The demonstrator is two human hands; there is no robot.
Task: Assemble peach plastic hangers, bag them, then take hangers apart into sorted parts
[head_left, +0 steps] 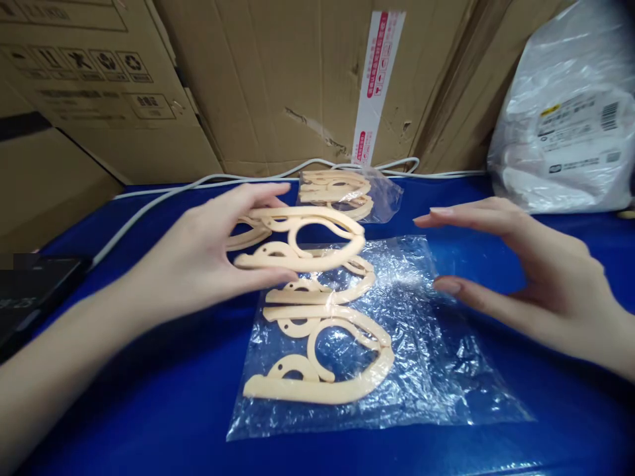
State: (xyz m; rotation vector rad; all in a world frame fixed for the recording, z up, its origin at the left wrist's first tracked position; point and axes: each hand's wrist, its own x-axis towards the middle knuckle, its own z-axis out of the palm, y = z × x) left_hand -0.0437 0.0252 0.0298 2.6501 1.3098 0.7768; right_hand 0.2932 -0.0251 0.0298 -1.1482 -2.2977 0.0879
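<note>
My left hand grips a beige folding hanger by its left end, thumb below and fingers above. The hanger is folded and held over the work surface. Beneath it, a clear plastic bag lies flat with folded beige hangers showing through or on it; I cannot tell which for each. Part of another beige hanger shows behind my left fingers. To the right of the bag, my right hand hovers open, thumb and fingers apart, touching nothing.
A second clear bag with beige hangers stands farther back on the blue surface. White cables run along the cardboard boxes behind. A white plastic package is at back right, a black device at left.
</note>
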